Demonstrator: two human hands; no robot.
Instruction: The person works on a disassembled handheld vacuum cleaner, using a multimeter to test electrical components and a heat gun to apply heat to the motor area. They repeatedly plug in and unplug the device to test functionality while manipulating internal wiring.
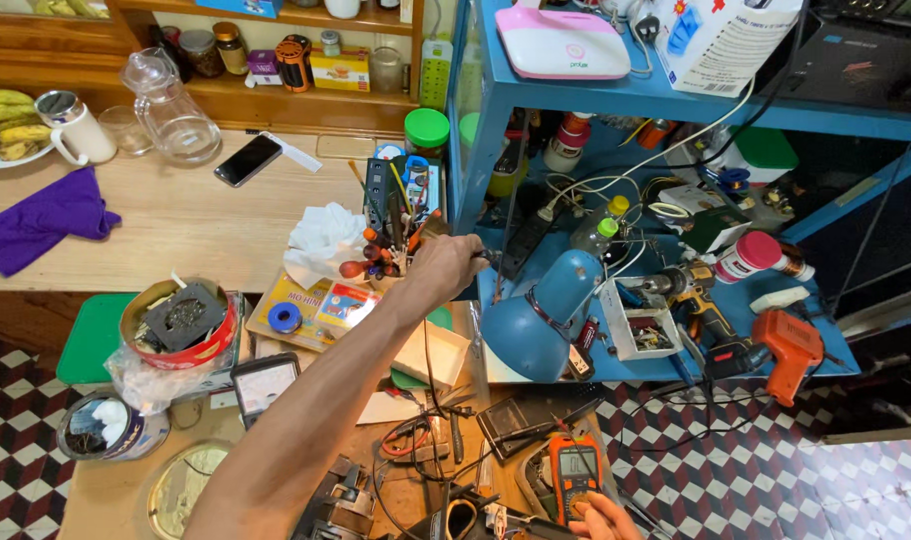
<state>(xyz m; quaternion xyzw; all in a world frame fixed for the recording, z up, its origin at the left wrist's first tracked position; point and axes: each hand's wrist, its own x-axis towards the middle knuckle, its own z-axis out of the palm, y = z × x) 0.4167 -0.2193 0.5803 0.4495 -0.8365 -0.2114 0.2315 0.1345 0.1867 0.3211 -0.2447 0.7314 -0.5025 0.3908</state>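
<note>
My left hand (444, 266) reaches forward across the wooden workbench (176, 215), fingers closed around a thin dark tool (489, 258) at the edge of the blue shelf unit (466, 120). It sits just right of a tool holder (396, 215) crammed with screwdrivers and pliers. Only the fingers of my right hand (601, 520) show at the bottom edge, gripping the lower end of an orange multimeter (574, 468). Test leads and wires (426, 440) lie tangled beside the meter.
A blue desk lamp (536, 310) stands right of my left hand. On the blue shelf lie a yellow cordless drill (701, 310), an orange drill (788, 345) and a small parts box (641, 325). A red tin (181, 322), a phone (248, 160), a glass jug (171, 110) and a purple cloth (46, 215) are at left.
</note>
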